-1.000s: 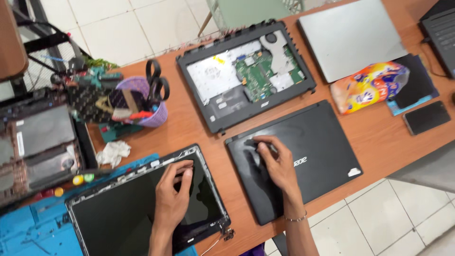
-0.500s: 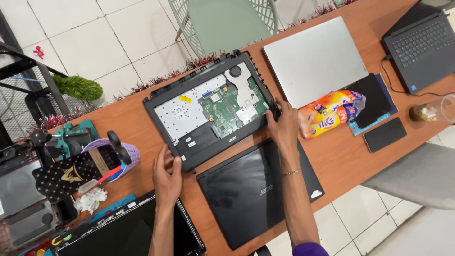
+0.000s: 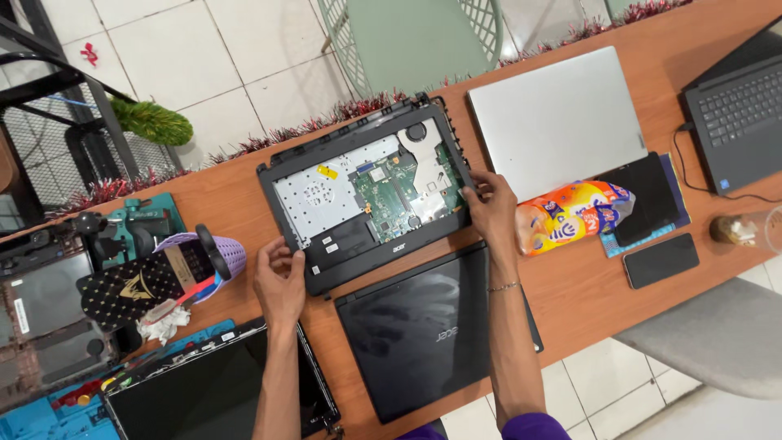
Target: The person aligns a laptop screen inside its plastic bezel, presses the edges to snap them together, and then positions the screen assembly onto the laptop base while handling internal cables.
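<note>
The wooden table [image 3: 586, 293] carried the opened laptop base [image 3: 366, 200] near its far edge, long axis running left to right. The left hand [image 3: 278, 281] pinched its near-left corner; the right hand [image 3: 491, 204] gripped its right edge, fingers curled.

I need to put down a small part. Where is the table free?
Bare wood lies between the black lid, the snack bag and the phone. A smaller strip lies left of the opened laptop base. Around the purple basket it is crowded.
</note>
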